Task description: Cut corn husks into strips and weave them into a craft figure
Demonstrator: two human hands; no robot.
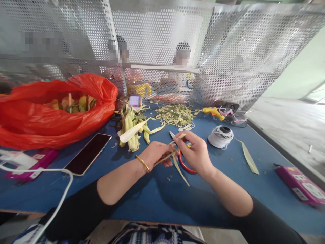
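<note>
Both my hands meet over the middle of the blue table, fingers closed on thin pale-green husk strips (179,169). My left hand (161,152), with a gold bangle at the wrist, pinches the strips where they cross. A short strip end pokes out of the pinch of my right hand (194,149). Beneath the right hand lie red-handled scissors (185,166), partly covered, with a blade tip showing beyond the fingers. Just beyond my left hand rests a bunch of corn husks (132,127). A spool of white thread (220,137) stands right of my right hand.
A red plastic bag (63,125) of husks and a phone (88,154) are at the left. Husk scraps (175,115) lie near the perforated screen (162,37); people sit behind it. A yellow glue gun (213,113), a loose husk (248,157) and a purple power strip (302,184) lie right.
</note>
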